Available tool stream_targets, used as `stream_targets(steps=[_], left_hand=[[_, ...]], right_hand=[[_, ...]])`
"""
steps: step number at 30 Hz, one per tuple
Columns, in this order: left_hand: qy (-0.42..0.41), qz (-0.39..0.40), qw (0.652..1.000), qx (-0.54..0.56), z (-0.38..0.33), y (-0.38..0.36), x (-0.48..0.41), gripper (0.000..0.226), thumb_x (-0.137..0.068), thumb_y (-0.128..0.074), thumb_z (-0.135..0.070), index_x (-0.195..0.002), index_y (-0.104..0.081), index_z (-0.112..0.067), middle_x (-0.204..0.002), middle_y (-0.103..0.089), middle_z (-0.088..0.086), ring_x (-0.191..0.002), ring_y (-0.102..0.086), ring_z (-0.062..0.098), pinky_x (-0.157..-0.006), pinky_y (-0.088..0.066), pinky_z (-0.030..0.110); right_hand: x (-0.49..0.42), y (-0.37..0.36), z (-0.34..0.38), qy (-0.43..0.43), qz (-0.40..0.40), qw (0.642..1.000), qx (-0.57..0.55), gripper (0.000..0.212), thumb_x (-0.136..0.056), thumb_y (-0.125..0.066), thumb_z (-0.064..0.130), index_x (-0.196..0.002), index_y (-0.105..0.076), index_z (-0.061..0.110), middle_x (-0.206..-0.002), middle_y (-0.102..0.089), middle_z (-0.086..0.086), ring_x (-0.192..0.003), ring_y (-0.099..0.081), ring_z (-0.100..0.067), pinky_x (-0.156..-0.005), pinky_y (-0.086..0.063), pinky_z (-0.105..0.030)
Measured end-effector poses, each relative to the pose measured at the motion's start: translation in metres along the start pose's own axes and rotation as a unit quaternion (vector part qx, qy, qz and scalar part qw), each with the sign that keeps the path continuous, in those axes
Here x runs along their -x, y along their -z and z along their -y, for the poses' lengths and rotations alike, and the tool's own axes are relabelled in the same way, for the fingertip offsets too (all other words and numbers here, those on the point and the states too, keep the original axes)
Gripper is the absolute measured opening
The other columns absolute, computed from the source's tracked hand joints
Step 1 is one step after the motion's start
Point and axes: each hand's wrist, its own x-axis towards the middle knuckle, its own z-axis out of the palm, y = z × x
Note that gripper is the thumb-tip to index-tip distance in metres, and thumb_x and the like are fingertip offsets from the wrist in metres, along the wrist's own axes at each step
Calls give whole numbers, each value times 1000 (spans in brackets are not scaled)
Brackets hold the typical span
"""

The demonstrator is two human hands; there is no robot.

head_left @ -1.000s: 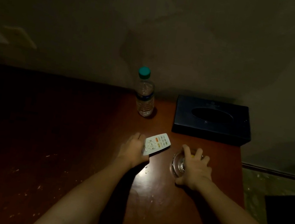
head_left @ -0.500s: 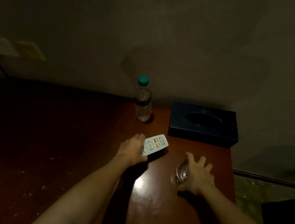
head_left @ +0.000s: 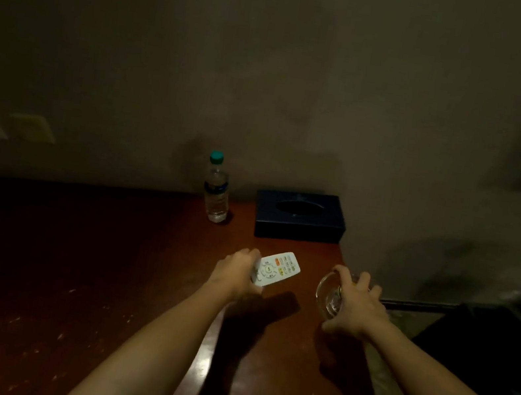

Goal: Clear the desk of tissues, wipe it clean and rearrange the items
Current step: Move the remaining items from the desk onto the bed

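Dim shot, but here's what I can make out. Left hand (head_left: 236,272) grips the near end of the white remote (head_left: 279,268), fingers curled round it, button side up. Half a second back the remote sat low by the desk (head_left: 102,256); now it's raised, with a clear shadow on the wood under it. Right hand (head_left: 356,310) has changed more: its fingers were splayed over the glass dish (head_left: 327,296), and now they're hooked over the far rim with the thumb below, clamped on it. The dish has moved right, to the desk's right edge, and looks tipped with its open side facing left. Can't tell if it's fully off the wood.

Bottle (head_left: 216,191) with the green cap stands upright at the back by the wall, same spot as before. The dark tissue box (head_left: 299,218) sits just right of it, in the back corner, no tissue visible in the slot.
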Motion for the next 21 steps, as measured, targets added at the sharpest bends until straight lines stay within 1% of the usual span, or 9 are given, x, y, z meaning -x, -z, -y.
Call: stream_targets(steps=[2,4,8,11,13,16,18,21], left_hand=[[-44,6,999,-2,-10,-1,11,44,-80,-74,-29,-116,-50,-23,-117,-54,-1,-96,-48,11,-74,-39,24],[-92,18,996,-7,-23,-3,23,44,-80,-74,-28,-117,-50,-22,-117,-53,-1,-96,-47,10,-74,-39,23],[-184,52,981,-15,-49,-8,58,48,-80,-75,-27,-121,-49,-22,-119,-54,-1,-104,-53,14,-81,-48,25],[-258,83,962,-29,-68,-18,92,50,-79,-76,-26,-122,-50,-22,-119,-54,-1,-104,-53,14,-81,-48,25],[-303,111,946,-37,-83,-31,116,50,-78,-76,-27,-121,-50,-23,-119,-55,-1,-103,-53,13,-80,-49,26],[-371,163,912,-64,-113,-50,160,46,-80,-74,-27,-120,-51,-23,-123,-56,0,-108,-55,17,-86,-53,35],[-408,192,889,-78,-137,-67,197,50,-79,-74,-30,-123,-51,-23,-124,-55,0,-111,-56,20,-89,-52,37],[-484,199,845,-104,-175,-94,263,57,-77,-75,-33,-127,-51,-22,-124,-55,1,-110,-56,21,-90,-51,38]], right_hand=[[30,-1,-8,-31,-14,999,-11,112,-59,-86,39,-142,-11,39,-143,-18,-11,-132,-25,-38,-98,-45,-46],[65,-4,-16,-65,-27,997,-11,112,-60,-85,39,-143,-10,38,-144,-17,-11,-133,-24,-39,-99,-43,-45],[147,-20,-24,-157,-59,985,-31,114,-60,-85,40,-145,-10,36,-146,-16,-13,-132,-25,-39,-98,-43,-46],[215,-40,-25,-225,-73,969,-74,113,-58,-85,42,-144,-11,36,-144,-19,-14,-129,-27,-40,-99,-44,-49],[263,-54,-27,-266,-84,955,-100,110,-58,-84,43,-142,-14,35,-140,-21,-14,-126,-30,-41,-97,-44,-48],[339,-78,-28,-329,-109,926,-149,108,-57,-84,40,-141,-16,34,-135,-25,-16,-123,-35,-42,-96,-43,-45],[395,-97,-30,-375,-117,903,-173,113,-57,-85,39,-144,-14,33,-137,-25,-17,-124,-36,-42,-97,-42,-44],[480,-126,-30,-455,-121,865,-174,120,-56,-85,43,-148,-8,31,-142,-21,-17,-127,-36,-41,-100,-42,-43]])
